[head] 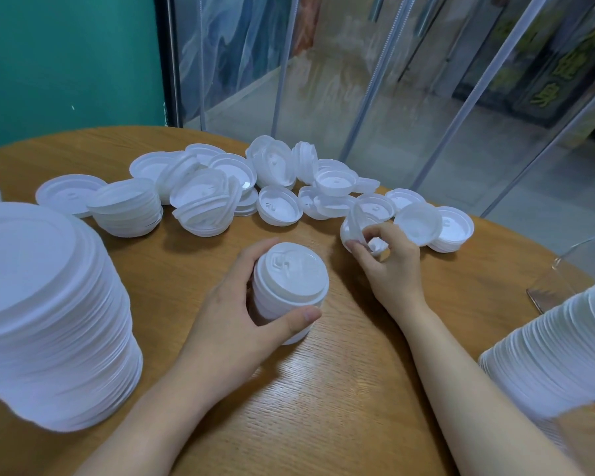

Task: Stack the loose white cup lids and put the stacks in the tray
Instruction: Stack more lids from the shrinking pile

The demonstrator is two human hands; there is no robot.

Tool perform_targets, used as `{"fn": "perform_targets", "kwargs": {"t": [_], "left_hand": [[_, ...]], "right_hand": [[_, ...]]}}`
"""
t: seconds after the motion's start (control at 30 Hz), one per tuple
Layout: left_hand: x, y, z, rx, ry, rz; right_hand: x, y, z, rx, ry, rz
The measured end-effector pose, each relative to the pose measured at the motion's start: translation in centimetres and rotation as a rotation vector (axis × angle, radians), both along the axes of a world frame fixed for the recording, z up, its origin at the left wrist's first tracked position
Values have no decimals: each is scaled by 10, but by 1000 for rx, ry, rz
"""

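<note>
The left hand clasps a short stack of white plastic cup lids upright on the round wooden table. The right hand pinches one loose white lid from the pile; it should be turned dome-up and seated squarely on top.

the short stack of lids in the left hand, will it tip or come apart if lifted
The short stack looks nested tightly and squat, so it probably lifts as one piece. The left hand wraps its sides, so tipping seems unlikely. Thin white plastic suggests it is light.
</note>
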State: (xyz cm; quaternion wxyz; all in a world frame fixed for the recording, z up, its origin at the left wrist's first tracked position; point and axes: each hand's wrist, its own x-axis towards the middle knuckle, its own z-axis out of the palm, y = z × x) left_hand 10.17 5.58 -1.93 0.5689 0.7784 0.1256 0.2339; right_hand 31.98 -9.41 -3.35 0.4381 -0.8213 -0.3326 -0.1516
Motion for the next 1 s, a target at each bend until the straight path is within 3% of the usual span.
{"fn": "perform_targets", "kwargs": {"t": [0.1,0.27,0.63,0.77,1.0], "left_hand": [[-1,0,0,-3,1,1],[0,3,-3,7,15,2],[0,2,-1,-18,11,-8],[0,1,0,-29,17,-12],[0,1,-1,-37,15,-18]], "right_hand": [[-8,1,9,154,227,72],[-5,0,14,391,337,69],[4,-1,-1,146,223,-40],[5,-1,-1,123,269,-78],[8,1,-5,64,165,-112]]}}
